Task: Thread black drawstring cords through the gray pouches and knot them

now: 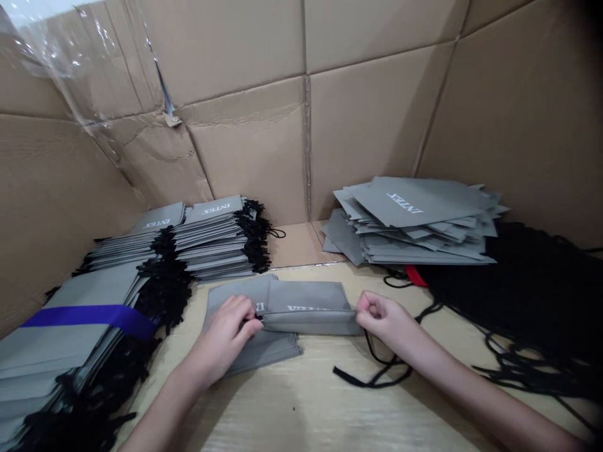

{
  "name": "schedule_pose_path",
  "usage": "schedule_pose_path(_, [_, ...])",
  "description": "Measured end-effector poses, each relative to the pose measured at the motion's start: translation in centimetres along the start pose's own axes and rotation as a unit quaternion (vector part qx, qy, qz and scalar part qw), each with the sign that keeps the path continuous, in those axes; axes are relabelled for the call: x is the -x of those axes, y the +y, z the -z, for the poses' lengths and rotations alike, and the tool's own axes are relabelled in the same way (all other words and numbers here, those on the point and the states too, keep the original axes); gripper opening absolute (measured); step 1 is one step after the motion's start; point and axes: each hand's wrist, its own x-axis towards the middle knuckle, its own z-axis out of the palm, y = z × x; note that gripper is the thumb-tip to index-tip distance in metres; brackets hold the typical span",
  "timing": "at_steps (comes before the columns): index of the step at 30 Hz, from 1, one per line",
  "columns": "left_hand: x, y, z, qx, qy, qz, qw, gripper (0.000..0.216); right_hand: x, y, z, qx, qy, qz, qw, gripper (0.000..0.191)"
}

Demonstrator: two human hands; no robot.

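Grey pouch (308, 321): stretched between both hands, low over the pale tabletop (292, 417) and partly above a small pile of grey pouches (266, 355). All around, tall cardboard walls (377, 119). At right, a broad heap of black cords (522, 307), just beside a loose stack (424, 213) printed INTEX. At left, corded stack (66, 351) under a purple band (94, 316); behind, two neater stacks (211, 242). Pinched at left by thumb and fingers of the left hand (229, 333), at right by thumb and forefinger of the right hand (386, 319). Below, one black cord (358, 380) trailing.
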Motion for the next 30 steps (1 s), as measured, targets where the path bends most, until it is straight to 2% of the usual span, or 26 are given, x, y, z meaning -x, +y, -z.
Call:
schedule_pose_path(2, [0.0,0.1,0.1,0.013,-0.003,-0.019,1.0,0.02,-0.2,0.2,0.2,-0.003,-0.004,-0.005,1.0,0.008])
schedule_pose_path(3, [0.0,0.2,0.2,0.055,-0.001,-0.025,0.998,0.02,-0.3,0.2,0.3,-0.003,-0.006,-0.007,1.0,0.008])
schedule_pose_path(5, [-0.1,0.1,0.1,0.228,0.02,-0.018,0.973,0.019,-0.3,0.0,0.6,-0.005,-0.003,-0.01,1.0,0.008])
schedule_pose_path(6, [-0.1,0.0,0.1,0.342,0.037,-0.01,0.939,0.017,-0.3,-0.1,0.7,-0.007,0.001,-0.009,1.0,0.009])
schedule_pose_path(8, [-0.1,-0.1,0.1,0.551,0.066,0.001,0.832,0.015,-0.3,-0.4,1.0,-0.016,0.008,-0.008,1.0,0.01])
schedule_pose_path(9, [-0.2,-0.2,0.0,0.622,0.067,0.01,0.78,0.016,-0.3,-0.5,1.2,-0.021,0.011,-0.008,1.0,0.01])
schedule_pose_path(10, [-0.2,-0.2,0.0,0.663,0.057,0.02,0.746,0.016,-0.3,-0.5,1.2,-0.025,0.012,-0.007,1.0,0.01])
schedule_pose_path(11, [-0.2,-0.3,0.0,0.677,0.04,0.032,0.734,0.015,-0.3,-0.4,1.2,-0.028,0.011,-0.007,1.0,0.01])
schedule_pose_path(13, [-0.3,-0.3,-0.2,0.649,0.021,0.061,0.758,0.017,-0.4,-0.2,1.2,-0.03,0.013,-0.005,0.999,0.01])
schedule_pose_path(17, [-0.4,-0.2,-1.3,0.519,0.055,0.088,0.848,0.034,-0.5,0.5,0.9,-0.033,0.018,-0.003,0.999,0.01])
schedule_pose_path(20, [-0.4,-0.1,-1.9,0.425,0.099,0.093,0.895,0.022,-0.5,0.8,0.7,-0.026,0.017,-0.013,0.999,0.01])
schedule_pose_path(22, [-0.5,-0.1,-2.1,0.387,0.122,0.099,0.909,0.016,-0.4,0.8,0.6,-0.036,0.005,-0.027,0.999,0.01])
schedule_pose_path(24, [-0.6,-0.3,-2.2,0.382,0.138,0.114,0.907,0.016,-0.4,0.8,0.4,-0.065,-0.015,-0.048,0.997,0.011])
schedule_pose_path(25, [-0.6,-0.4,-2.4,0.4,0.149,0.127,0.895,0.017,-0.3,0.8,0.2,-0.083,-0.028,-0.057,0.995,0.012])
schedule_pose_path(28, [-0.8,-0.6,-2.9,0.483,0.188,0.165,0.839,0.026,0.0,0.7,-0.2,-0.126,-0.055,-0.086,0.987,0.015])
schedule_pose_path(30, [-0.9,-0.5,-3.0,0.556,0.193,0.175,0.789,0.037,0.2,0.5,-0.3,-0.147,-0.061,-0.107,0.981,0.017])
